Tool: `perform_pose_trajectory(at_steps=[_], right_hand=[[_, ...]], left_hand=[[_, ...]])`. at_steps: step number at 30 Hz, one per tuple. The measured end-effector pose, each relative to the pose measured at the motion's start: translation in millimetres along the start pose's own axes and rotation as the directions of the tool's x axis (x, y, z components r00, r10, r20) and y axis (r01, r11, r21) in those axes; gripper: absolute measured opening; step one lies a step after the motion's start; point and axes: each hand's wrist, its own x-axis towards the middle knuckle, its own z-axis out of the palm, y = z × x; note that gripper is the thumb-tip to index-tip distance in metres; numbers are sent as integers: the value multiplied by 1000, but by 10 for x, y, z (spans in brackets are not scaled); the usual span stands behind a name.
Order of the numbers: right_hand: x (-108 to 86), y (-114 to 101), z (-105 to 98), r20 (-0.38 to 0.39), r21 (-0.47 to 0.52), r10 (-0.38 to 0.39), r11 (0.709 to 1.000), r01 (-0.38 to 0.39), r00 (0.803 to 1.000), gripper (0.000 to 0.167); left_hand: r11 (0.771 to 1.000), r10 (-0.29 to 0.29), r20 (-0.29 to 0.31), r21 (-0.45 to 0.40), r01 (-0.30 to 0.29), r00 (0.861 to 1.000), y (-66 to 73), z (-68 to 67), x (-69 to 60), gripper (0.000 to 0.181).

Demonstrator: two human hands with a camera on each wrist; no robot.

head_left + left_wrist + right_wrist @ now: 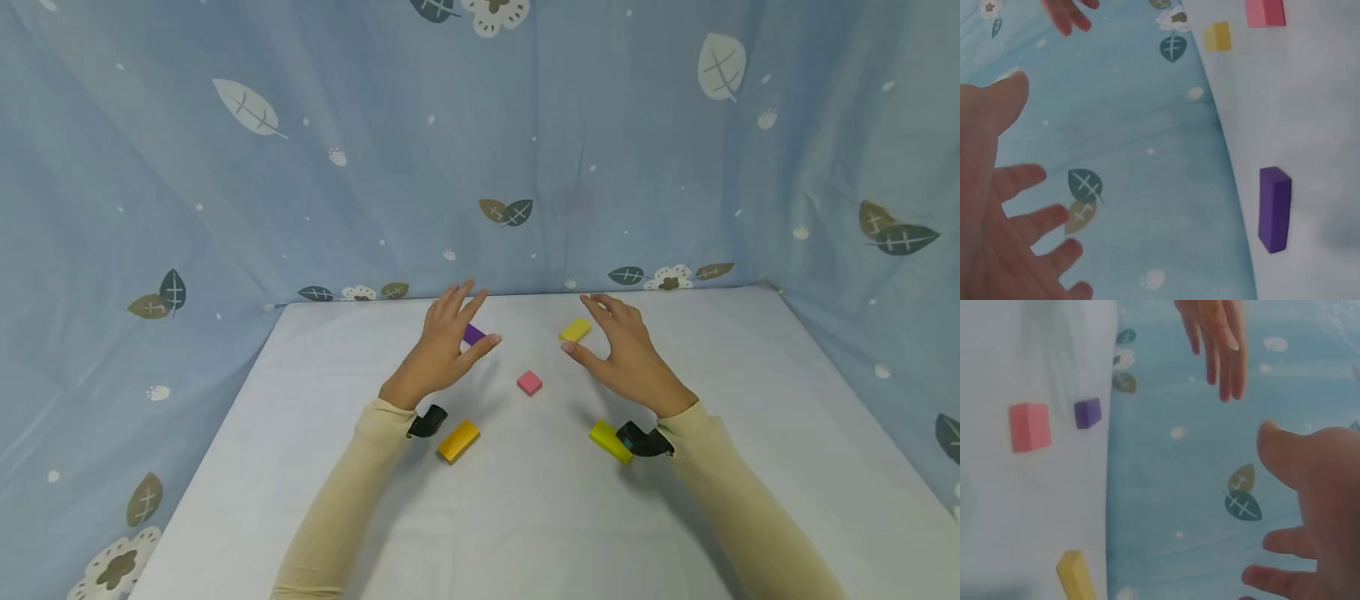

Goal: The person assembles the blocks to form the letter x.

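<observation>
My left hand (445,343) hovers over the table with fingers spread, holding nothing. Partly hidden behind it in the head view is a purple block (473,335), seen whole in the left wrist view as a long purple bar (1274,210). My right hand (626,354) is also in the air, fingers extended and thumb apart, with nothing in it. Just beyond its thumb lies a yellow block (575,330). Between the hands sits a small pink block (529,383). An orange block (459,442) lies near the left wrist, and a yellow-green block (611,442) is partly covered by the right wrist's camera.
A white cloth covers the table (525,525). Behind it and along its sides hangs a blue curtain (375,167) printed with leaves and flowers. Small black cameras (428,422) are strapped at both wrists, below beige sleeves (337,508).
</observation>
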Motion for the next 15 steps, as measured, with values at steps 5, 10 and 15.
perform_pose_trajectory(at_steps=[5, 10, 15], right_hand=[[-77, -17, -43, -39, 55, -29, 998, 31, 999, 79], [-154, -25, -85, -60, 64, -40, 997, 44, 997, 70], [-224, -7, -95, -31, 57, -56, 997, 58, 998, 62]], left_hand=[[996, 30, 34, -79, -27, 999, 5, -9, 16, 73], [990, 23, 100, -138, -9, 995, -7, 14, 37, 71], [981, 9, 131, -192, 16, 991, -43, 48, 55, 66]])
